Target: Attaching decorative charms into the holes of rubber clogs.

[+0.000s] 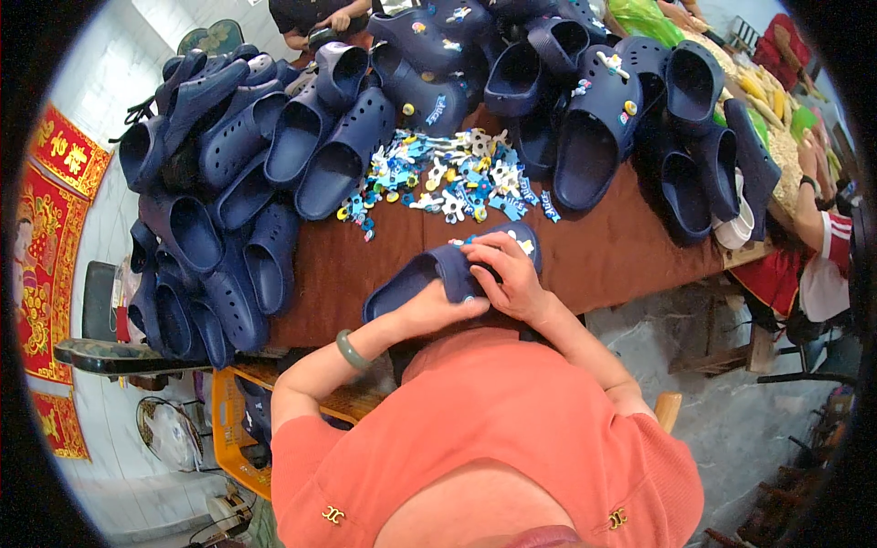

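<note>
Navy clog lengthwise left-right, toe right

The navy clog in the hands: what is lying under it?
Under the navy clog the brown table shows. The left hand and right hand cover its middle, so anything beneath there stays hidden.

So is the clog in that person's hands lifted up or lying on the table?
Cannot tell for sure. The clog lies low over the brown table, gripped by the left hand and right hand, toe pointing left.
</note>
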The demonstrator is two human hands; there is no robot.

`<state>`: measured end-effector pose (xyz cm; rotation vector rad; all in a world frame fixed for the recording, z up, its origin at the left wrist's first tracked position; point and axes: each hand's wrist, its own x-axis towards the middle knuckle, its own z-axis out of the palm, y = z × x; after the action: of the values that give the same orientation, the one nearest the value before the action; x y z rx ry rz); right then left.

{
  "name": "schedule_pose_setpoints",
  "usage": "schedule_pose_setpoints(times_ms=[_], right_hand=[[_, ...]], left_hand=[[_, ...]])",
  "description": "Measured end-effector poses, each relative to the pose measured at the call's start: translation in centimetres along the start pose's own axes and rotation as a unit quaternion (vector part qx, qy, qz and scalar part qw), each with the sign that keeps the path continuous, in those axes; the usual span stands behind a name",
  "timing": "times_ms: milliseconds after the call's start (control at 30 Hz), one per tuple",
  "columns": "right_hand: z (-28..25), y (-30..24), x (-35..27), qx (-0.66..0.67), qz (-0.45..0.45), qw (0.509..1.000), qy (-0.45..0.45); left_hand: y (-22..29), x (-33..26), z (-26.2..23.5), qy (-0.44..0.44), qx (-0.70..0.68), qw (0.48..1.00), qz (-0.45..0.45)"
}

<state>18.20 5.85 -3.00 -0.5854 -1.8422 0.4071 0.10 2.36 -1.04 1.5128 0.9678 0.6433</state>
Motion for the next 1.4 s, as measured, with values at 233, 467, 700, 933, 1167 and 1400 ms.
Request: schedule_pose_setpoints(times_ms=[233,467,700,933,1167,1400], right_hand=[[-4.4,0.4,1.1,-0.021,0.015,0.988,0.150],[-7.8,6.3,-0.1,0.080,0.165,0.914,0.362],[-12.5,12.0,2.2,-0.017,0.225,0.870,0.438],[-21.1,24.7,8.2,-0.077,0.355,0.818,0.446],[-25.2,30.4,9.2,-0.246,0.508,0.800,0.204],[-25.3,26.3,15.7,-0.466,0.366,0.792,0.149]], left_hand=[[3.1,-1.7,-3.9,0.031,-0.136,0.979,-0.149],[13.5,6.0,-6.1,0.121,-0.168,0.978,0.040],[26.7,24.0,-6.4,-0.023,-0.088,0.983,0.161],[23.1,28.5,-2.8,0.061,0.636,0.748,0.182],[17.0,29.0,0.6,0.190,0.737,0.567,0.315],[16.1,28.7,0.4,0.151,0.767,0.587,0.213]])
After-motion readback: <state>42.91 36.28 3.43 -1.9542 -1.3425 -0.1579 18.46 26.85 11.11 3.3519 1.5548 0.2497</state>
